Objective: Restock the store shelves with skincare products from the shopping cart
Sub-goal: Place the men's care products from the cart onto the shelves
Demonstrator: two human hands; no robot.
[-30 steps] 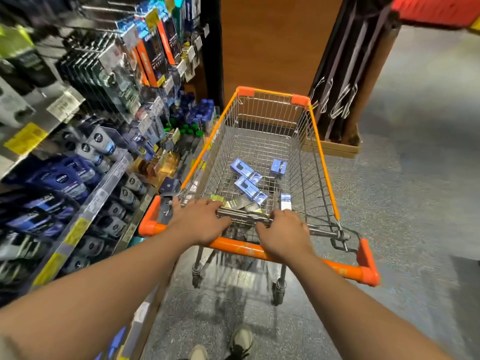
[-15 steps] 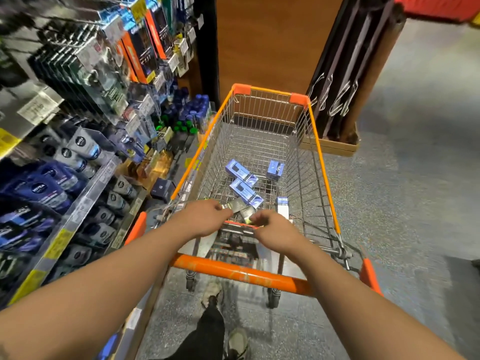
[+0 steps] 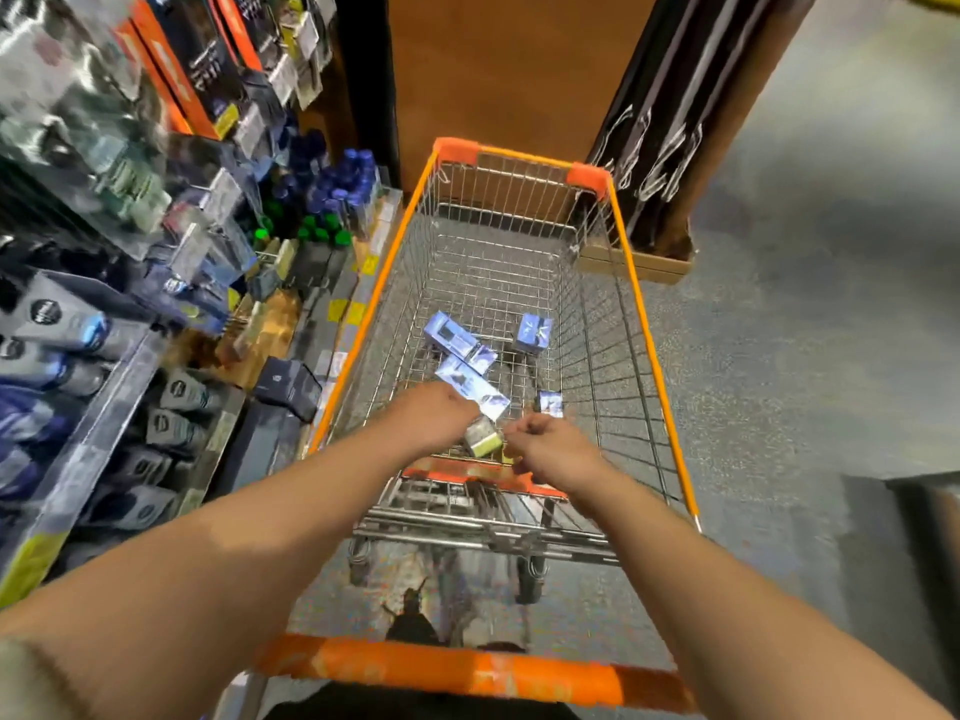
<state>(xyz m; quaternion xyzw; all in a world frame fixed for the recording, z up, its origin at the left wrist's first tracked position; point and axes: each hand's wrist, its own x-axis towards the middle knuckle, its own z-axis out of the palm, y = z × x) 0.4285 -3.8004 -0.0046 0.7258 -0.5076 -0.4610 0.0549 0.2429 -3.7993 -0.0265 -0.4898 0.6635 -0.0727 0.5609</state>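
Store aisle, shopping cart [image 3: 644, 324], left hand [image 3: 436, 415] seemingly on box [image 3: 482, 436]

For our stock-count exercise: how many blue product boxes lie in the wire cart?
4: two left of centre, one farther right, one beside the right hand. Others may be hidden under hands.

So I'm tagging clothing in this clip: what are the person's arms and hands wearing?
Both forearms are bare. The left hand and right hand show no gloves, and no rings or watch can be made out. A bit of light beige sleeve shows at the upper left arm.
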